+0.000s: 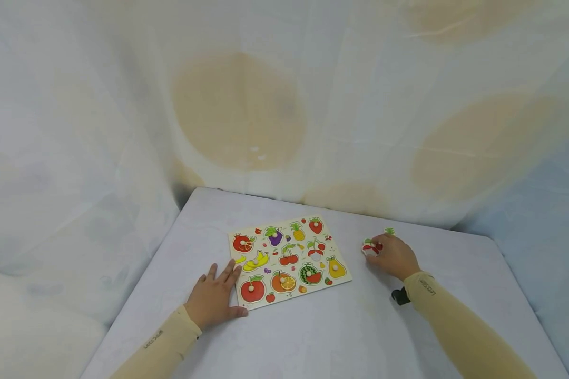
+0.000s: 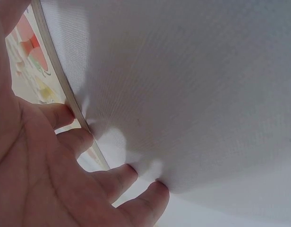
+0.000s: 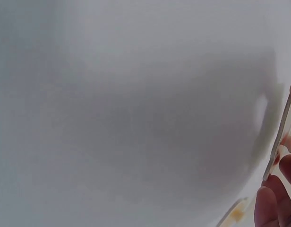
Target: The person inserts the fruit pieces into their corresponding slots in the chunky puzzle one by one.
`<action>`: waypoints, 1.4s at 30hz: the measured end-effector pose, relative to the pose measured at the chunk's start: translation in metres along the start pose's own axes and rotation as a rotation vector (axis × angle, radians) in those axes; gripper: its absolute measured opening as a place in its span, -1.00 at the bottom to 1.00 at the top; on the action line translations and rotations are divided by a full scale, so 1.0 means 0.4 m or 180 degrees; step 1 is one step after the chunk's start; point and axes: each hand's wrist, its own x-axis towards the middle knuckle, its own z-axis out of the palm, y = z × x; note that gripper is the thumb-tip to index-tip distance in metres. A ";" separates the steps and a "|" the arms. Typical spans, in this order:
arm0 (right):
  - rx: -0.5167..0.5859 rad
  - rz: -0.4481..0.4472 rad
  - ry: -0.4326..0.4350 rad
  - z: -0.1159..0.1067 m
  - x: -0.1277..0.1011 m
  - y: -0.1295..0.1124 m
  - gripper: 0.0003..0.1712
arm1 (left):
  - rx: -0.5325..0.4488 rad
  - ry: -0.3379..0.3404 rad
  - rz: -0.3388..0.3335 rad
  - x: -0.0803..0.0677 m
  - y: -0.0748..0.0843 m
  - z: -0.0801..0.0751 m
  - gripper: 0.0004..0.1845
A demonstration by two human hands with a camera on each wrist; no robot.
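Note:
A wooden fruit knob puzzle board point(image 1: 289, 266) lies on the white-covered table. My left hand point(image 1: 213, 300) rests at its left edge with fingers spread; in the left wrist view, two fingertips touch the board's edge point(image 2: 65, 80) and two lie on the cloth. To the right of the board, my right hand point(image 1: 394, 258) pinches a red-and-white fruit puzzle piece point(image 1: 370, 249) with green leaves. In the right wrist view this piece point(image 3: 279, 137) is tilted at the right edge, partly cut off. Just beyond that hand shows the green top of a pineapple piece point(image 1: 390, 231), mostly hidden.
Knobbed fruit pieces sit in the board, among them an apple point(image 1: 253, 289), a watermelon point(image 1: 310, 273) and a pear point(image 1: 336, 268). No knob shows on the board's pineapple point(image 1: 298, 232) or red-and-white fruit picture point(image 1: 315, 250). Pale curtains point(image 1: 341, 131) stand behind the table.

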 end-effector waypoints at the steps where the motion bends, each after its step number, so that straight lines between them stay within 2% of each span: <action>1: 0.0006 -0.0002 -0.0009 0.000 0.000 -0.004 -0.45 | -0.0003 -0.0008 -0.0003 0.000 0.000 0.000 0.17; 6: 0.0076 -0.0062 -0.0073 -0.003 0.003 -0.035 -0.44 | -0.0017 -0.0040 -0.0013 0.001 -0.003 0.004 0.17; 15: 0.0109 -0.0427 -0.0043 0.002 0.019 -0.112 -0.47 | -0.0039 -0.0043 -0.0020 -0.002 -0.004 0.005 0.17; 23: 0.0170 -0.0615 -0.0163 0.021 0.041 -0.193 -0.49 | -0.0050 -0.0046 -0.0038 0.000 -0.004 0.009 0.17; 31: 0.0170 -0.0741 -0.0454 0.037 0.060 -0.265 -0.51 | -0.0047 -0.0018 -0.0033 -0.005 -0.001 0.002 0.16; 38: -0.0001 -0.0883 -0.0551 0.061 0.073 -0.293 -0.48 | -0.0042 -0.0024 -0.0040 0.000 -0.002 0.002 0.16; 42: -0.0051 -0.0862 -0.0605 0.065 0.074 -0.301 -0.47 | -0.0026 -0.0020 -0.0037 0.000 -0.001 0.000 0.16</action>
